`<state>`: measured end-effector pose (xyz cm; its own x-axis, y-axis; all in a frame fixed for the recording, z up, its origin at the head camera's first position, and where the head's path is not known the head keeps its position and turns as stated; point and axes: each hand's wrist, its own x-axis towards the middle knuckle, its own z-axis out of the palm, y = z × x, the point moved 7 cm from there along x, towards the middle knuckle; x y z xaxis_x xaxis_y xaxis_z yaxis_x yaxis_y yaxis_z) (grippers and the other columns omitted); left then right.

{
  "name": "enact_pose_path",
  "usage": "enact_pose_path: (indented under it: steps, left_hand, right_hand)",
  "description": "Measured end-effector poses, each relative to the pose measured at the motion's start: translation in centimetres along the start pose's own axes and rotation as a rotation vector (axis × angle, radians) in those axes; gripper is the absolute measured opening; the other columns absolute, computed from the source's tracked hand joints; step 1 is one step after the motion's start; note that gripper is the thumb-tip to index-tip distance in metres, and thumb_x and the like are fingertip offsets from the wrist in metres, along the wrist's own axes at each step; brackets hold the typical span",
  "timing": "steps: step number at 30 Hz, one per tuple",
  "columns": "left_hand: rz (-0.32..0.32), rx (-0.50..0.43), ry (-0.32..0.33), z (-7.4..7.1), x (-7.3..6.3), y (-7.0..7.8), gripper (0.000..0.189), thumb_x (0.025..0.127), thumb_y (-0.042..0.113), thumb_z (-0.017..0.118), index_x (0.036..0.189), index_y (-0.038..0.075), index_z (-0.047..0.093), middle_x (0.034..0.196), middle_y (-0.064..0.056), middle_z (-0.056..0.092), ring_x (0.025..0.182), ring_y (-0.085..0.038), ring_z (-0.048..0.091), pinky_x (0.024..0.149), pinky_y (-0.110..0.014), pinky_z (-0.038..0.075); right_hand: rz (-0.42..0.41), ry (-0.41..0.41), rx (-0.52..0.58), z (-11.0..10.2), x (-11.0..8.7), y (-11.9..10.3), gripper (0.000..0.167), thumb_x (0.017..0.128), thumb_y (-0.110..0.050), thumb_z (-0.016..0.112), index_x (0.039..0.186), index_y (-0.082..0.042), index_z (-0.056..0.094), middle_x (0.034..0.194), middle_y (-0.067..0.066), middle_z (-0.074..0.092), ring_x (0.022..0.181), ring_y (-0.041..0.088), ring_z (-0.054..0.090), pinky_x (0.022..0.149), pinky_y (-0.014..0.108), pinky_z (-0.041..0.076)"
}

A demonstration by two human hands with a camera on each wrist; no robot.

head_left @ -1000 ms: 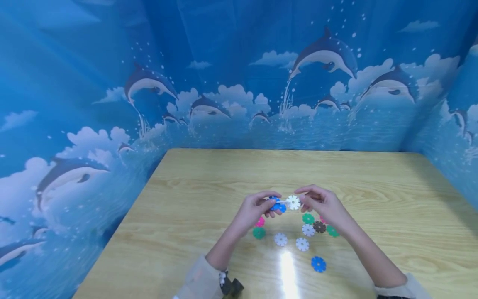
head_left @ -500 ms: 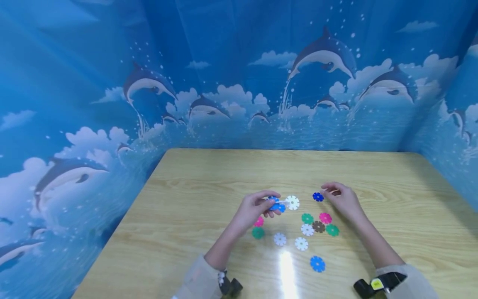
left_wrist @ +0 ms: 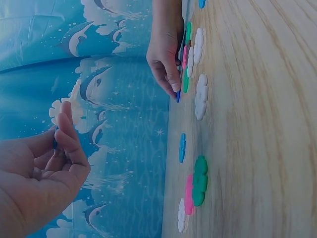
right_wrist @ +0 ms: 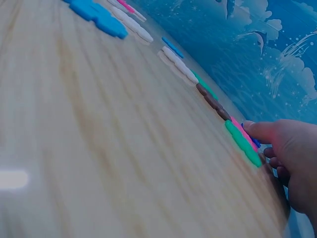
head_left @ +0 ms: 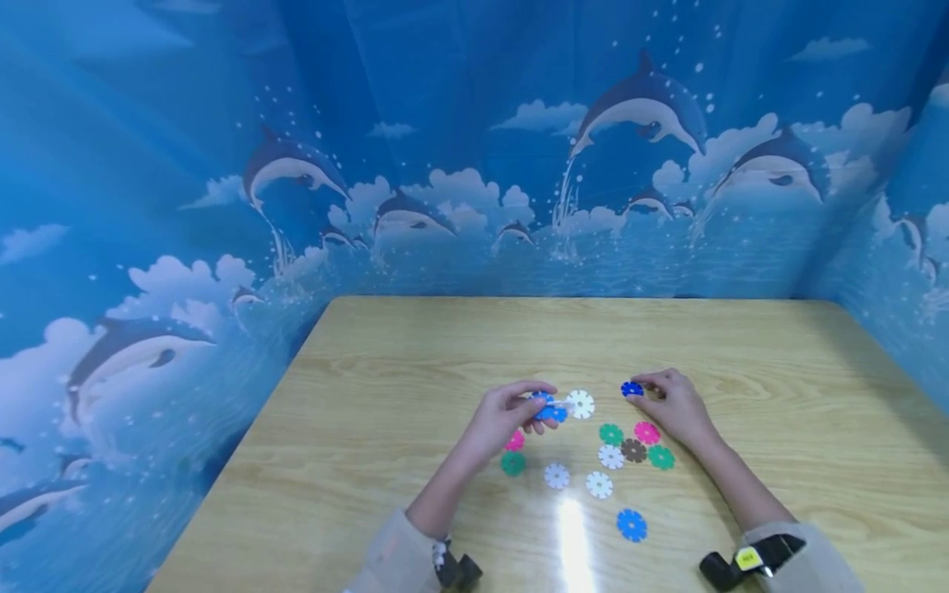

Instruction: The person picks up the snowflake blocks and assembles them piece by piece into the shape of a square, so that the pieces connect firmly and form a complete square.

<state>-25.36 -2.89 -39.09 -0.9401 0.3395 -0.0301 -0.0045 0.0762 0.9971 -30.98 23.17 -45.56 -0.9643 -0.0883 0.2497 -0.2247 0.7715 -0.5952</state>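
My left hand (head_left: 504, 414) is raised over the table, thumb and fingertips pinching a blue snowflake disc (head_left: 544, 400). White snowflake discs (head_left: 582, 404) are joined to it, one facing me and another seen edge-on; the left wrist view shows the joined white pieces (left_wrist: 67, 113) beyond my fingertips. To the right, my right hand (head_left: 675, 408) pinches the edge of a dark blue snowflake disc (head_left: 631, 389) at the tabletop. In the right wrist view that disc is mostly hidden behind the thumb and a pink disc (right_wrist: 243, 133).
Nearer me on the wooden table (head_left: 415, 346) lie loose discs: green (head_left: 611, 434), brown (head_left: 633, 450), white (head_left: 599, 485), and a blue one (head_left: 632, 525) closest. Pink (head_left: 515, 440) and green (head_left: 513, 463) discs lie below my left hand. A dolphin-print curtain (head_left: 460, 165) hangs behind.
My right hand has left the joined white discs, moved right to the dark blue disc and closed thumb and fingers on its edge. My left hand stays in place with its pieces.
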Motion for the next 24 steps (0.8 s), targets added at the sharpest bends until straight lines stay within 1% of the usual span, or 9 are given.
enact_pose_path:
  steps: [1, 5, 8, 10, 13, 16, 21, 24]
  left_hand:
    - [0.001, 0.003, 0.000, 0.0, 0.0, 0.0, 0.022, 0.092, 0.013, 0.056, 0.113, 0.009, 0.063, 0.078, -0.010, 0.068, 0.065, -0.014, 0.060, 0.072, -0.043, 0.053]
    - [0.013, 0.008, -0.006, 0.0, 0.0, 0.0, 0.022, 0.092, 0.014, 0.056, 0.112, 0.009, 0.063, 0.077, -0.009, 0.068, 0.065, -0.015, 0.060, 0.074, -0.050, 0.052]
    - [0.019, 0.013, -0.013, 0.1, 0.0, 0.1, 0.022, 0.092, 0.013, 0.056, 0.113, 0.009, 0.063, 0.077, -0.008, 0.068, 0.066, -0.015, 0.060, 0.076, -0.052, 0.051]
    - [0.016, 0.016, -0.017, 0.1, 0.0, 0.1, 0.022, 0.092, 0.013, 0.056, 0.113, 0.009, 0.063, 0.078, -0.008, 0.068, 0.067, -0.015, 0.060, 0.077, -0.054, 0.050]
    - [0.014, 0.018, -0.015, 0.2, 0.0, 0.0, 0.022, 0.092, 0.013, 0.056, 0.113, 0.009, 0.063, 0.078, -0.008, 0.068, 0.067, -0.015, 0.060, 0.076, -0.053, 0.050]
    - [0.013, 0.019, -0.011, 0.1, 0.0, 0.0, 0.023, 0.092, 0.013, 0.055, 0.113, 0.008, 0.063, 0.078, -0.009, 0.068, 0.066, -0.015, 0.060, 0.074, -0.049, 0.052]
    - [0.009, 0.017, -0.004, 0.1, -0.1, 0.1, 0.024, 0.093, 0.010, 0.054, 0.114, 0.004, 0.062, 0.077, -0.010, 0.067, 0.064, -0.014, 0.059, 0.068, -0.038, 0.054]
    - [0.003, 0.013, 0.004, 0.0, 0.0, 0.2, 0.023, 0.093, 0.007, 0.054, 0.113, 0.002, 0.062, 0.078, -0.012, 0.067, 0.063, -0.014, 0.059, 0.065, -0.032, 0.053]
  right_hand:
    - [-0.004, 0.004, -0.010, 0.0, 0.0, -0.1, 0.040, 0.083, -0.028, 0.069, 0.113, -0.001, 0.063, 0.094, 0.013, 0.050, 0.080, 0.025, 0.045, 0.062, 0.033, 0.040]
    - [-0.005, 0.003, 0.008, -0.1, 0.0, -0.3, 0.036, 0.083, -0.019, 0.070, 0.113, -0.001, 0.061, 0.099, 0.016, 0.051, 0.086, 0.029, 0.048, 0.068, 0.041, 0.045]
    - [-0.008, -0.002, 0.061, -0.3, 0.0, -0.6, 0.035, 0.082, -0.012, 0.070, 0.112, 0.001, 0.057, 0.099, 0.018, 0.054, 0.088, 0.032, 0.052, 0.074, 0.047, 0.048]
    - [-0.010, -0.001, 0.101, -0.5, 0.0, -0.8, 0.034, 0.081, -0.008, 0.069, 0.110, 0.002, 0.055, 0.096, 0.018, 0.056, 0.086, 0.033, 0.054, 0.075, 0.048, 0.049]
    - [-0.017, 0.012, 0.136, -0.6, -0.1, -1.0, 0.030, 0.081, -0.002, 0.067, 0.109, 0.001, 0.054, 0.091, 0.016, 0.058, 0.081, 0.031, 0.056, 0.073, 0.045, 0.051]
    - [-0.025, 0.030, 0.136, -0.7, -0.2, -1.0, 0.026, 0.083, -0.001, 0.065, 0.108, -0.002, 0.056, 0.088, 0.013, 0.059, 0.079, 0.027, 0.056, 0.070, 0.040, 0.051]
    - [-0.032, 0.038, 0.151, -0.8, -0.2, -1.4, 0.021, 0.088, -0.008, 0.063, 0.107, -0.001, 0.060, 0.089, 0.011, 0.061, 0.079, 0.024, 0.057, 0.067, 0.030, 0.050]
    - [-0.021, 0.034, 0.187, -1.1, -0.3, -2.2, 0.024, 0.089, -0.016, 0.062, 0.109, -0.001, 0.061, 0.092, 0.011, 0.062, 0.083, 0.024, 0.058, 0.068, 0.023, 0.050]
